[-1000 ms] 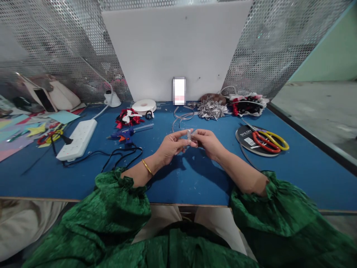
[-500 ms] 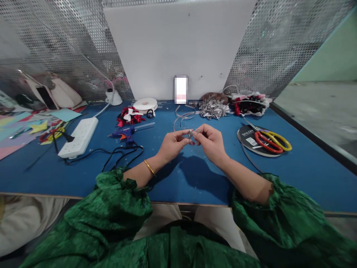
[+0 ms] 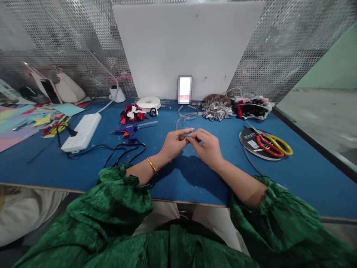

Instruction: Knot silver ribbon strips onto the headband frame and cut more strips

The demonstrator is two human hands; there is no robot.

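Observation:
Over the middle of the blue table, my left hand point(image 3: 174, 145) and my right hand point(image 3: 208, 148) meet fingertip to fingertip. Both are closed in a pinch on a small piece of grey ribbon, now mostly covered by the fingers. Just beyond them, loose curls of grey ribbon point(image 3: 187, 114) lie on the table. Behind and right of those sits a pile of looped grey ribbon pieces point(image 3: 217, 110). To the right is a black ribbon spool point(image 3: 249, 139), with scissors point(image 3: 275, 145) with red and yellow handles resting on it.
A blue glue gun point(image 3: 126, 130) lies left, its black cord looping nearby. Red, black and white bows point(image 3: 132, 113) sit by a white ribbon roll point(image 3: 148, 102). A white power strip point(image 3: 82, 133) is further left. A phone point(image 3: 185, 89) leans against a white board point(image 3: 186, 44).
My fingers have closed further over the ribbon, which showed between them before. The right fingertips have turned inward against the left. The view has shifted slightly.

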